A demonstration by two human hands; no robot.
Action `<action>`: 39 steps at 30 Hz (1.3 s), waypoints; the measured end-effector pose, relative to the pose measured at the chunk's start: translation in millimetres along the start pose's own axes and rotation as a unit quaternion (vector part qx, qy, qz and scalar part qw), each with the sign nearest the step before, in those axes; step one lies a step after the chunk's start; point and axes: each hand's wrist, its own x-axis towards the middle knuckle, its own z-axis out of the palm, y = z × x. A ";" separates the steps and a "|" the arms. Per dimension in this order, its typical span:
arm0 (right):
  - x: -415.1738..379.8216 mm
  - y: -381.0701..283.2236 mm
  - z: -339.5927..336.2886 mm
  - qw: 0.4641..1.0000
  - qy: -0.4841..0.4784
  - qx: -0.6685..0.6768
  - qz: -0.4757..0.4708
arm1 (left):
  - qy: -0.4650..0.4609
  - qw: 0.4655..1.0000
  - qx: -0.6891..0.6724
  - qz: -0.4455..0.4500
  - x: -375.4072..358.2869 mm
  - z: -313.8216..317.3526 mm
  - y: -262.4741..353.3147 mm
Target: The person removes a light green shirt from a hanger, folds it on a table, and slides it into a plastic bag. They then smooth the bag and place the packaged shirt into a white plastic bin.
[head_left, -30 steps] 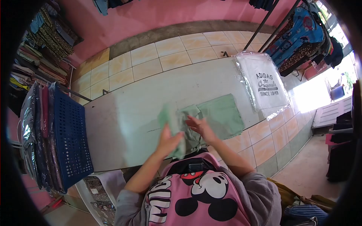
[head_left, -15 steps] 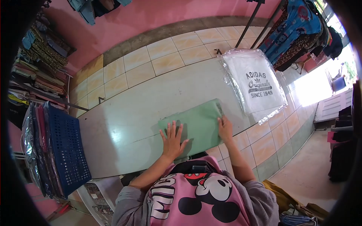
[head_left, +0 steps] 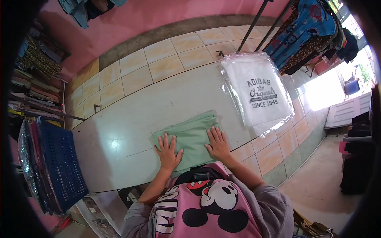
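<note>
A folded green cloth garment [head_left: 192, 139] lies flat at the table's near edge, in front of my body. My left hand [head_left: 168, 152] rests open on its left side, fingers spread. On its right side my right hand [head_left: 217, 143] presses down flat with the fingers stretched out. Farther right on the table is a white shirt with dark "Adidas Originals" print [head_left: 262, 93] inside a clear plastic bag. Neither hand touches that bag.
The pale table [head_left: 131, 131] runs from left to right. A blue perforated basket [head_left: 63, 158] stands at its left end, beside plastic-wrapped garments [head_left: 35, 166]. Clothes hang on a rack [head_left: 305, 35] at the back right, and folded clothes [head_left: 37, 93] are stacked at left.
My right hand has let go of the garment's right edge and now lies flat on it. The right part is folded over, so the garment is narrower. The view has shifted slightly.
</note>
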 end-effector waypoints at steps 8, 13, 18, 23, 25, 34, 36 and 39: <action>51.4 26.0 4.5 0.998 0.032 0.004 -0.046 | 0.029 0.999 0.024 -0.012 47.5 1.2 -6.0; 87.3 91.8 -38.2 0.978 0.178 0.079 0.073 | 0.020 0.999 0.013 -0.027 35.5 -6.8 -6.8; 84.1 163.0 -57.6 0.958 0.231 0.026 0.166 | 0.053 0.998 -0.018 -0.033 -10.7 8.3 -13.3; 80.1 168.7 -66.1 0.982 0.110 -0.013 0.152 | 0.070 0.997 -0.015 -0.023 -13.0 9.0 -16.8; 81.8 173.3 -69.5 0.981 0.103 0.002 0.162 | 0.073 0.997 -0.017 -0.025 -12.4 7.2 -15.2; 71.6 208.8 -88.0 0.952 0.050 0.253 0.162 | 0.069 0.997 -0.024 -0.023 -12.2 5.7 -16.3; 72.8 214.4 -83.0 0.924 0.059 0.328 0.189 | 0.072 0.997 -0.022 -0.021 -11.9 5.8 -16.0; 69.3 207.1 -88.6 0.930 0.104 0.288 0.205 | 0.087 0.995 -0.032 -0.020 -11.3 7.1 -16.4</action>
